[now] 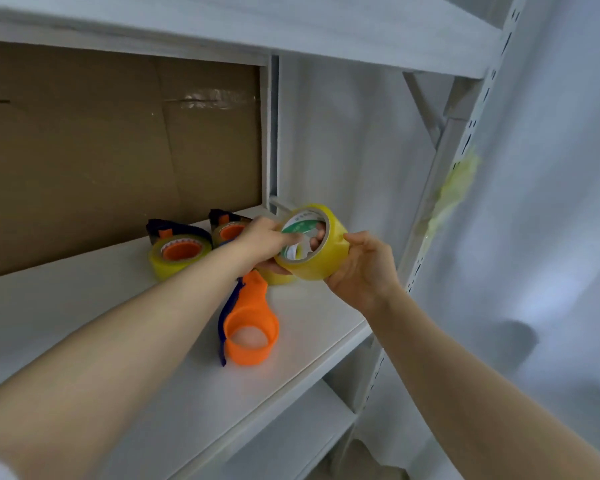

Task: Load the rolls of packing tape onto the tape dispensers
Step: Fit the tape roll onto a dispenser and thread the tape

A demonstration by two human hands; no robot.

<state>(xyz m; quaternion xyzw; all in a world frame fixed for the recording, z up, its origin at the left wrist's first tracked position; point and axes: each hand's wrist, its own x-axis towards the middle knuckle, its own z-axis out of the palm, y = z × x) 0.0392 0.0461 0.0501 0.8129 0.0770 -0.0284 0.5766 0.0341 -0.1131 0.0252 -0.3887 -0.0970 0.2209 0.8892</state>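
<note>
A yellowish roll of packing tape [321, 252] is held up over the right part of the white shelf [84, 313]. My left hand [262, 237] grips its near rim with a finger inside the core. My right hand [364, 268] grips its outer side from the right. Under my hands an empty orange and blue tape dispenser [248, 327] lies on the shelf. Another yellow roll [279, 277] is partly hidden behind my left wrist. Two dispensers with rolls on them, one at the left [179, 252] and one behind it [227, 228], stand further back.
A large cardboard box [101, 150] fills the back left of the shelf. A perforated grey upright [440, 202] with crumpled yellow tape [459, 183] stuck on it stands at the right. A lower shelf [291, 438] shows below, and a pale wall behind.
</note>
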